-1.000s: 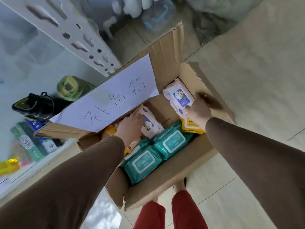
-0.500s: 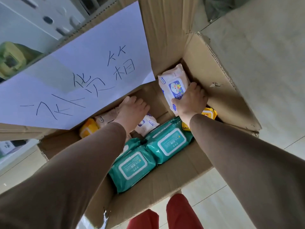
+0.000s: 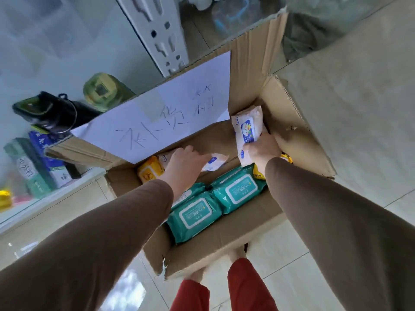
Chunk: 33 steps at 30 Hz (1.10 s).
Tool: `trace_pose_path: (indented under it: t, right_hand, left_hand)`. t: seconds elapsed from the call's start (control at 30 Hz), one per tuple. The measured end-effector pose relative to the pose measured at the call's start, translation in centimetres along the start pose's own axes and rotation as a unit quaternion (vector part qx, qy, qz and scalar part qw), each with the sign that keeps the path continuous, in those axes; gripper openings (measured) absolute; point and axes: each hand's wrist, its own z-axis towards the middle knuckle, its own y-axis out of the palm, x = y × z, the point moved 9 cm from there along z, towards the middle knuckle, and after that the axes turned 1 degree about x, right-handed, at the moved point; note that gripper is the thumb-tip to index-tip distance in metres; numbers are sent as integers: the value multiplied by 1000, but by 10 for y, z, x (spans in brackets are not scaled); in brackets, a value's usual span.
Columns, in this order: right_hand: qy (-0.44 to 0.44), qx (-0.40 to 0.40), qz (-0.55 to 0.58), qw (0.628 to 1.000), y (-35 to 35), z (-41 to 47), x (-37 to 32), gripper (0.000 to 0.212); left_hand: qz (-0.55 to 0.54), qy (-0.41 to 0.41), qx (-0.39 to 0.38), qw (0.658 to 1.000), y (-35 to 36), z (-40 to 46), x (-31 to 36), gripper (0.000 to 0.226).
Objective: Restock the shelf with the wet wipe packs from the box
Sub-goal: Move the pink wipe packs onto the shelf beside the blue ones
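An open cardboard box (image 3: 226,239) stands on the floor below me. Two teal wet wipe packs (image 3: 215,200) lie along its near side, with yellow packs (image 3: 149,172) behind them. My right hand (image 3: 261,150) grips a white and pink pack (image 3: 247,131) and holds it upright at the box's far right corner. My left hand (image 3: 185,162) reaches onto another white pack (image 3: 215,161) lying at the back of the box, with its fingers over it. Whether they curl round it I cannot tell.
A white paper sheet (image 3: 166,122) with handwriting covers the box's far flap. The shelf (image 3: 40,205) at left carries toothpaste boxes (image 3: 42,162), a black object (image 3: 54,113) and a green jar (image 3: 103,92). A white perforated upright (image 3: 159,30) rises behind. Tiled floor (image 3: 359,108) lies to the right.
My right hand has closed on the white pack and lifted it a little. My left hand has shifted right over the other white pack. The camera has pulled back from the box.
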Motion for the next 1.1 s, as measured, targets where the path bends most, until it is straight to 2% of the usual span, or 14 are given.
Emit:
trace_pose_path:
  t: [0.1, 0.2, 0.37, 0.43, 0.57, 0.7, 0.9, 1.0, 1.1]
  right_hand:
    - [55, -40, 122, 990, -13, -48, -3, 36]
    - [56, -70, 113, 989, -35, -118, -16, 36]
    - [-88, -120, 67, 987, -74, -266, -84, 40]
    - [-149, -127, 75, 978, -88, -334, -120, 43]
    - [-218, -125, 156, 955, -110, -461, -194, 38]
    - [-250, -160, 248, 922, -112, -559, -278, 21]
    - [-259, -255, 348, 864, -77, -641, -407, 15]
    - [-284, -265, 351, 852, -52, -655, -470, 22]
    - [-304, -256, 332, 855, -25, -651, -529, 33]
  left_hand:
    - [-70, -86, 9, 994, -31, -39, -26, 53]
    - [-149, -121, 31, 981, -70, -99, -49, 47]
    - [-250, -150, 35, 956, -132, -234, -94, 48]
    - [-280, -157, 65, 945, -161, -301, -119, 49]
    - [-298, -181, 144, 926, -218, -433, -179, 51]
    - [-355, -224, 186, 888, -259, -540, -254, 50]
    - [-365, -288, 240, 852, -296, -641, -361, 50]
    - [-366, -306, 263, 839, -305, -662, -416, 51]
    - [-336, -327, 258, 845, -311, -666, -478, 48]
